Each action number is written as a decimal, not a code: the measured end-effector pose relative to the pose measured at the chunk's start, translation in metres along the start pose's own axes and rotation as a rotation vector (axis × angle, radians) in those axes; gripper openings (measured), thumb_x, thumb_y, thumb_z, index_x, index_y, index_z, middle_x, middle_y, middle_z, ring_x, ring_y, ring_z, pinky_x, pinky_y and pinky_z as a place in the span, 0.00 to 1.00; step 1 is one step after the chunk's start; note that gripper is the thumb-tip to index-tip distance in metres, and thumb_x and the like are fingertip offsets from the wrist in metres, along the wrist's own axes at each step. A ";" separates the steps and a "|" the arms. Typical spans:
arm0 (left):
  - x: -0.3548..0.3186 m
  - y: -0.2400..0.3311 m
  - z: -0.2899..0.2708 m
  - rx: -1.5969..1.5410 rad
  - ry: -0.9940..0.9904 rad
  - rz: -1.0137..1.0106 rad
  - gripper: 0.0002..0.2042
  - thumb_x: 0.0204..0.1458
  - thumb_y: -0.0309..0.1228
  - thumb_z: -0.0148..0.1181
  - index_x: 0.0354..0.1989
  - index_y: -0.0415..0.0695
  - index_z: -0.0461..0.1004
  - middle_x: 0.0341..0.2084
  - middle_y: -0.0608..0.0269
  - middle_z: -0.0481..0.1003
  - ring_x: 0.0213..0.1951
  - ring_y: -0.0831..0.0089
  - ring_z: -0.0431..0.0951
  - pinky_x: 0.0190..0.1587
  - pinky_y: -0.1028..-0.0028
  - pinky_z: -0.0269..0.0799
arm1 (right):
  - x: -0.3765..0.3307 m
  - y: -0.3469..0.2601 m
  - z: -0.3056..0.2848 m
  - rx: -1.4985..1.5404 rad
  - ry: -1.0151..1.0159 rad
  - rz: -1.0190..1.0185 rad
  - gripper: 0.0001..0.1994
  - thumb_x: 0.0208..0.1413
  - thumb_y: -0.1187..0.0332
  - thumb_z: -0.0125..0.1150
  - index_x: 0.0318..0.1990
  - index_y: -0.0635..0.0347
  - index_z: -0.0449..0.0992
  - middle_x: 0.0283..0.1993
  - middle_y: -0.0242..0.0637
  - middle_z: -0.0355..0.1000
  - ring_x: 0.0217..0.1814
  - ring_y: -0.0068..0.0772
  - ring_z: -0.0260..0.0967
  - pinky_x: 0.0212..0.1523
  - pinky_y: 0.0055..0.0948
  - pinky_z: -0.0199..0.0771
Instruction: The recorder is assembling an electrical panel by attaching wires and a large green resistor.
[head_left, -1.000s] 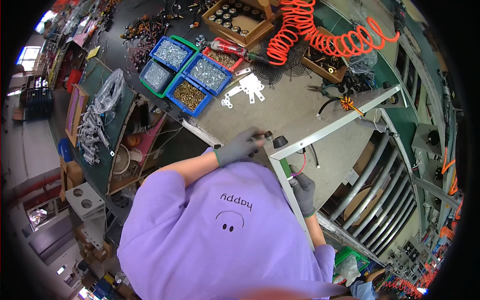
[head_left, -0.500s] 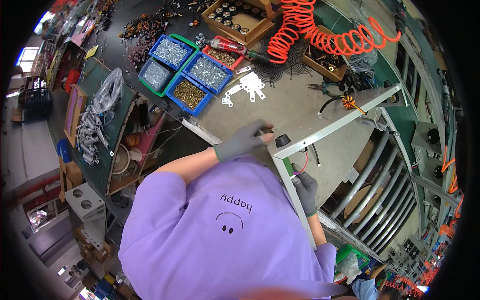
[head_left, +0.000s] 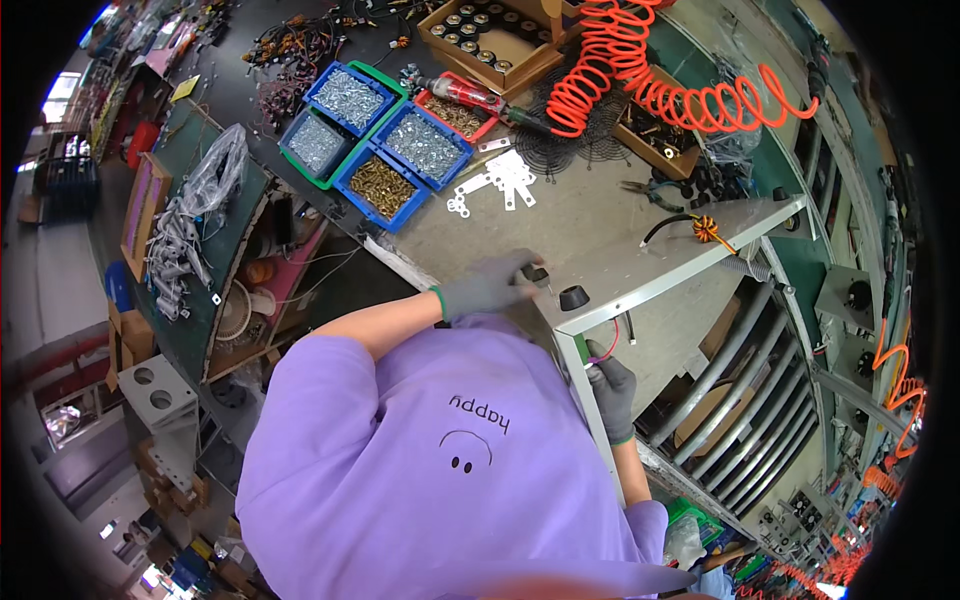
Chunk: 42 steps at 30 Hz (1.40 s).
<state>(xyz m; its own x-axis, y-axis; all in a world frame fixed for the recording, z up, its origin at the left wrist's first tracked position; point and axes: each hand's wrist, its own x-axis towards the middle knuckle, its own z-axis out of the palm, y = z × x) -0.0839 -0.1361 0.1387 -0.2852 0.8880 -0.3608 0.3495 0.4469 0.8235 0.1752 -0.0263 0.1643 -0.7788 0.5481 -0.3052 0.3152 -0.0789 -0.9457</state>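
Observation:
My left hand [head_left: 488, 287], in a grey glove, pinches a small dark piece [head_left: 536, 273] at its fingertips, just left of a black rubber foot [head_left: 573, 298] on a grey metal panel [head_left: 660, 250]. The panel stands tilted in front of me, its folded rim [head_left: 680, 282] toward me. Under that rim, my gloved right hand [head_left: 614, 392] has its fingers closed at a small green part [head_left: 582, 349], where red and purple wires come out. Its fingertips are partly hidden. A wound ring of orange and black wire [head_left: 705, 229] sits at the panel's far end.
Blue bins of screws [head_left: 380, 188] stand at the left of the bench, beside white flat plates [head_left: 510, 178]. A red air screwdriver [head_left: 468, 93] and coiled orange hose [head_left: 690, 105] lie behind. Pliers [head_left: 655, 192] rest near the panel. Curved metal bars [head_left: 730, 390] are at right.
My left hand has shifted slightly right along the bench, its fingers now closer around the dark piece. The right hand stays by the green part. The whole view has shifted a little.

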 end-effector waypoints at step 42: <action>0.014 0.020 -0.011 -0.147 -0.242 0.254 0.09 0.55 0.31 0.48 0.39 0.41 0.68 0.29 0.55 0.72 0.33 0.68 0.72 0.36 0.70 0.66 | 0.000 0.001 -0.006 -0.044 -0.024 0.026 0.15 0.52 0.74 0.58 0.48 0.66 0.73 0.28 0.34 0.72 0.24 0.18 0.66 0.26 0.20 0.68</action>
<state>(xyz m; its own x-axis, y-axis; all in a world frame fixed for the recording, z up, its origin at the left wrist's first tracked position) -0.0908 -0.1163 0.1553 0.0196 0.9762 -0.2160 0.2446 0.2048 0.9477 0.1790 -0.0217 0.1636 -0.7828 0.5260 -0.3326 0.3586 -0.0555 -0.9319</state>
